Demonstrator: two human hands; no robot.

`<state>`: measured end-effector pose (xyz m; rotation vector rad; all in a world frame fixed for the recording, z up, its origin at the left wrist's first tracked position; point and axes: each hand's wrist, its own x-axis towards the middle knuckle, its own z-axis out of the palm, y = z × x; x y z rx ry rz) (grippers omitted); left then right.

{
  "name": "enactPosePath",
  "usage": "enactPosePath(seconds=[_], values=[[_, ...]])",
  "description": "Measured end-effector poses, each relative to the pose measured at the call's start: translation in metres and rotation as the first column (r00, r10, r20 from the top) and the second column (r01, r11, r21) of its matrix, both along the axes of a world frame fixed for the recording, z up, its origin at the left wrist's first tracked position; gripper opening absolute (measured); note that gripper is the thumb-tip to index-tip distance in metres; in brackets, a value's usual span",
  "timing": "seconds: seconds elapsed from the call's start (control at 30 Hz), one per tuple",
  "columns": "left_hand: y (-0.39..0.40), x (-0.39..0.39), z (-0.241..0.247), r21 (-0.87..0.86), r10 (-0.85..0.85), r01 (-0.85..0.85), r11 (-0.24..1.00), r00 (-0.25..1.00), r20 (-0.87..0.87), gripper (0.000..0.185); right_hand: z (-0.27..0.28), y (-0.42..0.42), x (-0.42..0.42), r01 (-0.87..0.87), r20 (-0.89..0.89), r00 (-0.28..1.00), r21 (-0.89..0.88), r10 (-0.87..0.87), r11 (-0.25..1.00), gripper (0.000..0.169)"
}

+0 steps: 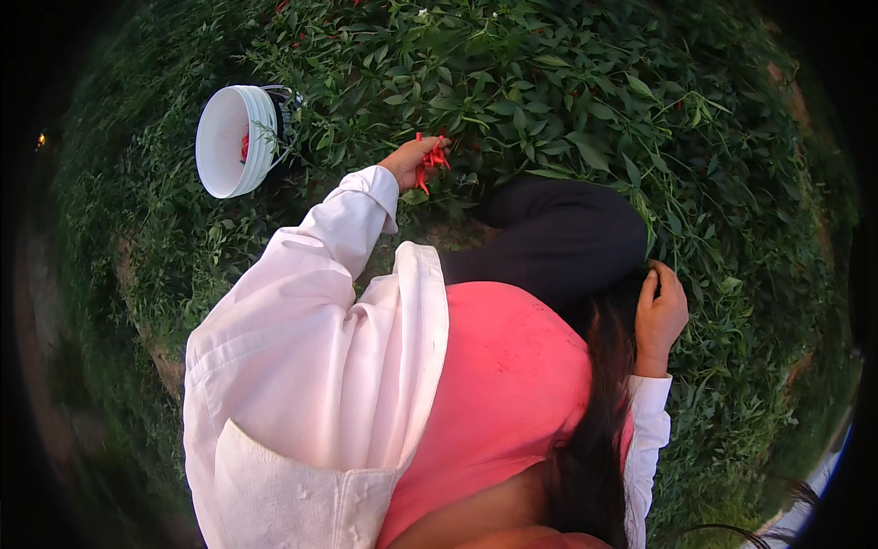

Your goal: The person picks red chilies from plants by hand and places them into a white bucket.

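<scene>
Several red chili peppers [433, 159] stick out of my left hand [409, 161], which is closed around them low over the foliage. Left of that hand, a white plastic bucket [264, 154] shows its open mouth, with some red peppers [245, 145] inside. Leafy chili pepper plants [521, 113] spread in front of me. My right hand [662, 312] is beside my bent knee in dark trousers [569, 233], close to the leaves. Its fingers are curled, and their tips are partly hidden, so I cannot see whether they pinch anything.
The bucket's wire handle [280, 163] hangs on the side towards me. Dense foliage [741, 329] continues along my right. A strip of bare soil [156, 350] runs through the greenery at left. More red peppers [296, 44] show among the far leaves.
</scene>
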<state>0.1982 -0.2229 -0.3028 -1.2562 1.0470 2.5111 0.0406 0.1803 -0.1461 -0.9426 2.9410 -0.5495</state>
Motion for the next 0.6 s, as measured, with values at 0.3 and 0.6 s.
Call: enactPosePath(seconds=[0.3,0.6], values=[[0.004,-0.052,-0.091,-0.822,0.568,-0.268,0.503,0.819,0.080,0.022,-0.002,0.004,-0.003,0.009,-0.035,0.999,0.042,-0.007,0.999,0.017],[0.004,-0.090,-0.150,-0.786,0.529,-0.145,0.601,0.809,0.256,0.021,0.005,0.008,-0.004,0.043,-0.127,0.991,0.053,-0.036,0.998,0.013]])
